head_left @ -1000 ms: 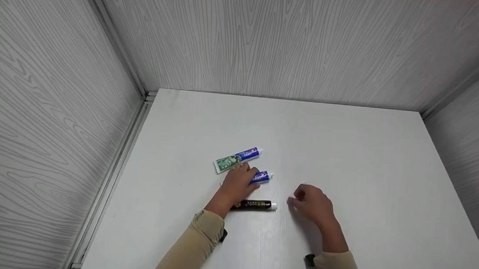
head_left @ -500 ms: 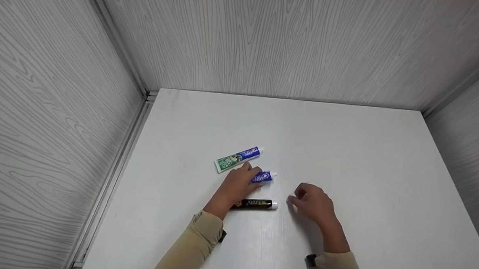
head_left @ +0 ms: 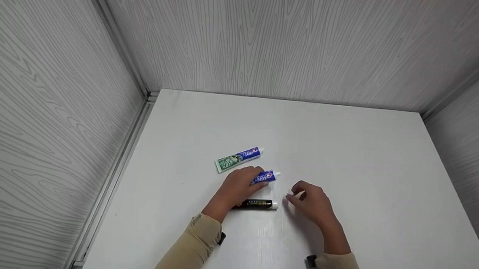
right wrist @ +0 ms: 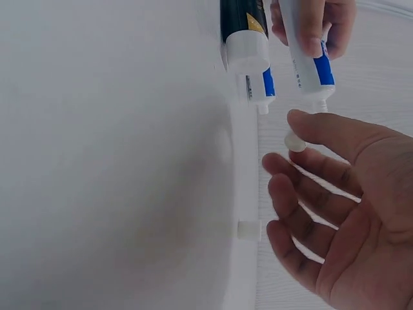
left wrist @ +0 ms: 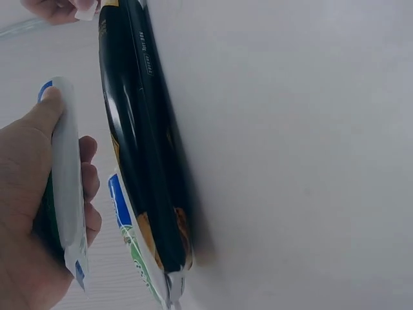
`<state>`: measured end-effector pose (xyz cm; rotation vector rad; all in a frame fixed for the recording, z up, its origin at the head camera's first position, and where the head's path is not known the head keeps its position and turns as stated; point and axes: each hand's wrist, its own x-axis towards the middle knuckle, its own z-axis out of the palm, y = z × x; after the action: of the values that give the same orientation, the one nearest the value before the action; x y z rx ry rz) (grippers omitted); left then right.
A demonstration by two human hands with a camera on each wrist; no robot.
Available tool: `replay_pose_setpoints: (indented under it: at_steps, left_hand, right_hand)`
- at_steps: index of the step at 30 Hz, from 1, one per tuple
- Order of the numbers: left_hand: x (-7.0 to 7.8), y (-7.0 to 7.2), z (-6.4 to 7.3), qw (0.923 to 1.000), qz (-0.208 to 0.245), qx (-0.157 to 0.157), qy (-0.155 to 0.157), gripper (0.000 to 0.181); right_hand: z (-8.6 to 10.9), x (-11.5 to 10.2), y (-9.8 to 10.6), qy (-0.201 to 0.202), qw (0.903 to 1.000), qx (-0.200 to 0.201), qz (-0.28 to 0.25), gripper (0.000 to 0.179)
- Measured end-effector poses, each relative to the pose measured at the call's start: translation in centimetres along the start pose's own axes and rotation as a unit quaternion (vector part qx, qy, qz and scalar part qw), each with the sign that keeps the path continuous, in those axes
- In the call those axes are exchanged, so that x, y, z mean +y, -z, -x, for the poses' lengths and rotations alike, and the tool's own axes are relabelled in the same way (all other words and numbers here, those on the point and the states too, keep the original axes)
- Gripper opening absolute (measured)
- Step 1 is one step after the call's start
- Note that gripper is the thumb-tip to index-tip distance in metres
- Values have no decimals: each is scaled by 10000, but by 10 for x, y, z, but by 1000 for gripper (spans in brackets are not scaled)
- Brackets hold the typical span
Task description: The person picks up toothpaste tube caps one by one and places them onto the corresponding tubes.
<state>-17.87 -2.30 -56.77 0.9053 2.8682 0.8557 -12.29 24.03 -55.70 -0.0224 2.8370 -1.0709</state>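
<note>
My left hand (head_left: 237, 187) grips a blue toothpaste tube (head_left: 266, 176) around its body, its bare white nozzle pointing right. In the left wrist view the tube's pale side (left wrist: 68, 174) faces the camera, the thumb pressed along it. My right hand (head_left: 312, 202) pinches a small white cap (right wrist: 295, 142) between thumb and index finger, the other fingers loosely bent. That cap is close to the nozzle in the right wrist view. A black toothpaste tube (head_left: 256, 204) with its white cap on lies just below the left hand, partly covered by the wrist.
A green and blue toothpaste tube (head_left: 238, 159) lies beyond the left hand, its nozzle uncapped. Another white cap (right wrist: 249, 230) stands on the white table (head_left: 364, 156) near my right fingers. Grey wood-grain panels (head_left: 247, 42) enclose the table at the back and sides.
The left hand and its toothpaste tube have shifted slightly right. My right hand has moved a little up and left, and the cap between its fingertips shows more clearly.
</note>
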Motion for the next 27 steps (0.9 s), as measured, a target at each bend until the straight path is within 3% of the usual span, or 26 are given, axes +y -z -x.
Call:
replay_pose_setpoints:
  at_steps: [11,22,27]
  left_hand:
    - [7,6,4,9998,87,157,-59,46]
    - [14,11,7,9948,-277,700,-687,46]
    - [17,13,10,9930,-341,758,-836,45]
  right_hand:
    - [4,-6,3,945,9920,645,-529,19]
    - [4,-5,6,1384,9806,1199,-694,21]
    - [3,-3,6,1404,9793,1284,-688,22]
